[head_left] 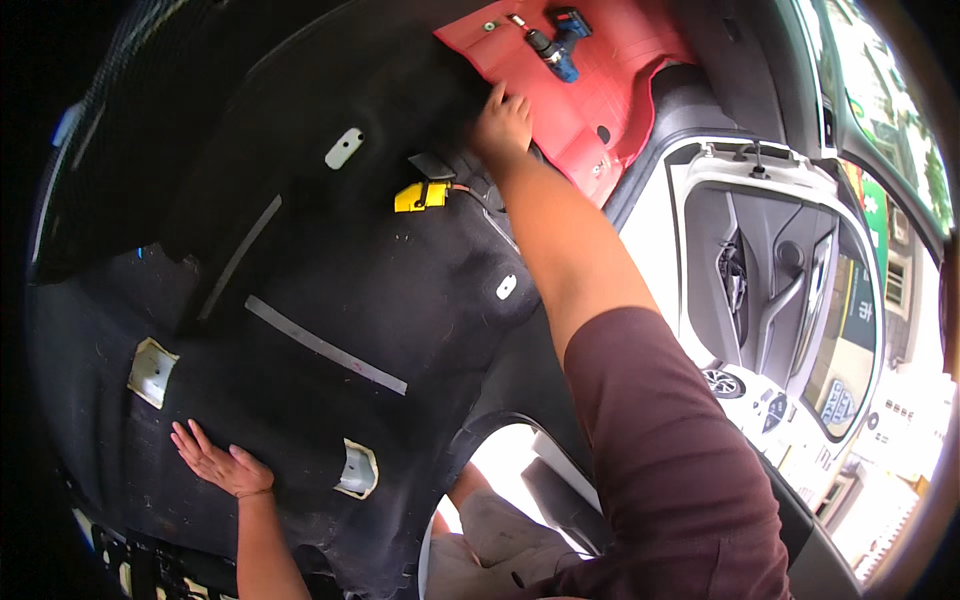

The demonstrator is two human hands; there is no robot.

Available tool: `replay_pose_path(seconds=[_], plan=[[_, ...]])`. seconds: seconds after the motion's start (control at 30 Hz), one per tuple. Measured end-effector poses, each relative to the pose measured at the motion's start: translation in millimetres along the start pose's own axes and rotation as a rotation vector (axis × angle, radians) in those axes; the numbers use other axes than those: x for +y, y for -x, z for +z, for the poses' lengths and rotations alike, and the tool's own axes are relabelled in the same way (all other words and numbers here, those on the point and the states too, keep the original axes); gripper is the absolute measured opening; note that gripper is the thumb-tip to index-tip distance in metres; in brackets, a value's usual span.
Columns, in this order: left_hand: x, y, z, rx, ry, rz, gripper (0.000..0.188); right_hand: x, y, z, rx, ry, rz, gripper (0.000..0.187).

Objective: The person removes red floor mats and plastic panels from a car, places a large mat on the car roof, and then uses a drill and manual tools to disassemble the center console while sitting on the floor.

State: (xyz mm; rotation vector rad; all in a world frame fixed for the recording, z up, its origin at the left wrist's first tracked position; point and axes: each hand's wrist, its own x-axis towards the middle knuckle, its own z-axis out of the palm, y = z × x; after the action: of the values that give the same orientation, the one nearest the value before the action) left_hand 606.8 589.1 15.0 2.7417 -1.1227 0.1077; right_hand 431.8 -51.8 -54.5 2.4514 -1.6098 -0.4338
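Black moulded car floor carpet (330,260) spreads across the bare cabin floor. My left hand (222,462) lies flat on it at the lower left, fingers spread, holding nothing. At the far side my right hand (503,122) reaches to where the carpet meets a red floor mat (600,110). Its visible fingers point away from me and look apart, with no object seen in them; part of the hand is blurred. A yellow connector (422,196) with a cable sticks up through the carpet just nearer than my right hand.
A blue-and-black cordless drill (555,48) rests on the red mat. Metal brackets (153,373) (357,469) show through carpet cutouts. Grey strips (325,345) lie on the carpet. At right, past the door sill, stands an open white car door (780,290).
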Motion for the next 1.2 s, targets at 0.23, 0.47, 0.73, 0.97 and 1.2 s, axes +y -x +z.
replay_pose_path(seconds=[0.23, 0.47, 0.73, 0.97, 1.2], plan=[[0, -7, 8, 0.009, 0.033, 0.036, 0.068, 9, -114, 36, -0.088, 0.049, 0.107, 0.064], [4, -2, 5, 0.022, 0.005, 0.015, 0.069, 50, -92, -44, -0.126, 0.26, -0.238, 0.036], [1, -2, 7, 0.017, 0.017, -0.008, 0.069, 179, -71, -75, -0.109, 0.404, -0.251, 0.031], [1, 3, 4, 0.004, -0.007, -0.032, 0.069, 317, -32, -88, -0.214, 0.323, 0.14, 0.056], [-1, 2, 3, -0.021, 0.016, -0.055, 0.074, 189, -3, -132, -0.241, 0.25, -0.046, 0.055]])
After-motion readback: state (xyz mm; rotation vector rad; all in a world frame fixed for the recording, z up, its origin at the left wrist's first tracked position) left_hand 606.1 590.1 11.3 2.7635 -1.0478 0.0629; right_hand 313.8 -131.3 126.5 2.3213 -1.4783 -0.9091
